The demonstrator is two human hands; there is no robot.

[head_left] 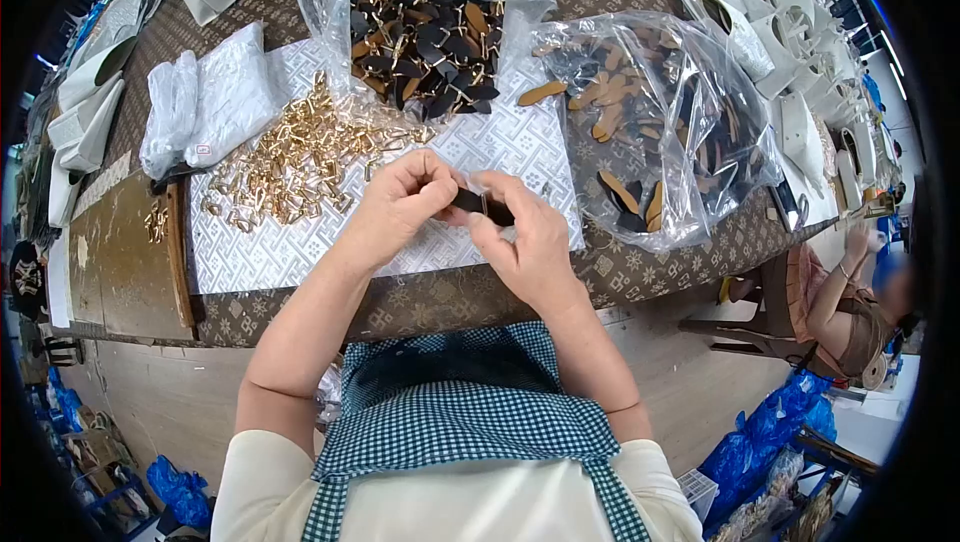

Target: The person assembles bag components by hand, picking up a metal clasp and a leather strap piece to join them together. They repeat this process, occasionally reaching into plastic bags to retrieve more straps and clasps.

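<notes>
Close together over the front of a grey-and-white patterned sheet (520,154), both hands work on one small black strap piece (468,200). My left hand (408,200) pinches its left end between thumb and fingers. On its other end, my right hand (522,232) has thumb and fingers closed. The fingers cover most of the piece. A heap of gold metal buckles (310,157) spreads just left of my left hand. Beyond the hands, an open clear bag (425,42) holds black and tan strap pieces with gold fittings.
Another clear bag (690,132) at the right holds tan and black strap pieces. White plastic packets (225,92) lie at the left, near a brown board (125,252). White shoe-like pieces (800,52) line the table's right side. A person (850,312) sits at the right.
</notes>
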